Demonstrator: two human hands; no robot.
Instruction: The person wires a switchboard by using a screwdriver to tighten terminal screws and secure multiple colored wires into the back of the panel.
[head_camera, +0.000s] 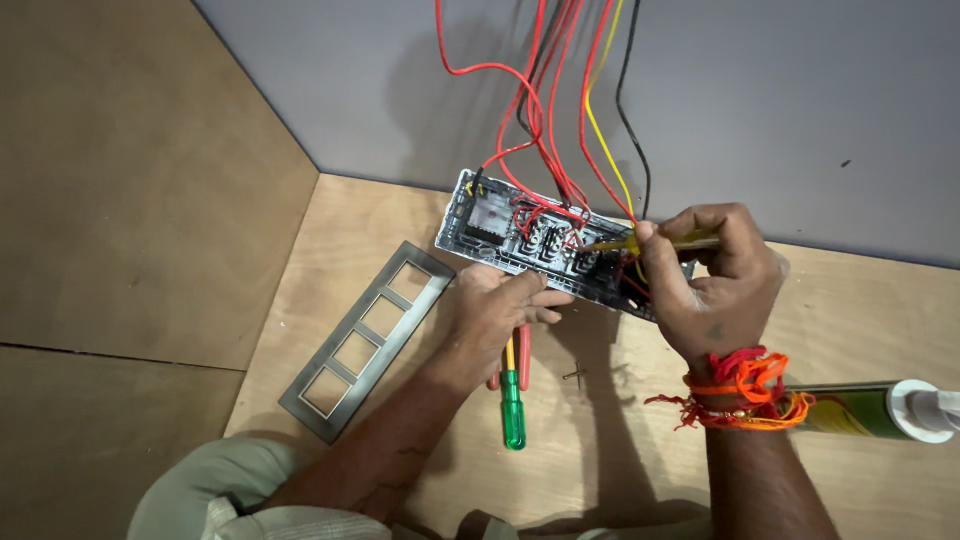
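A grey switch plate assembly (500, 225) lies face down on the plywood, with red, yellow and black wires (545, 120) running up from its back. My right hand (710, 280) grips a yellow-handled screwdriver (620, 241) whose tip rests in the switch terminals near the plate's right end. My left hand (500, 310) lies flat against the near edge of the plate, fingers pressing on it. Threads of red and orange are tied round my right wrist.
A grey cover frame (365, 340) with several square openings lies at the left. A green-handled screwdriver (512, 405) and red-handled pliers (523, 358) sit under my left forearm. A sealant tube (880, 410) lies at the right. A small screw (574, 376) lies on the wood.
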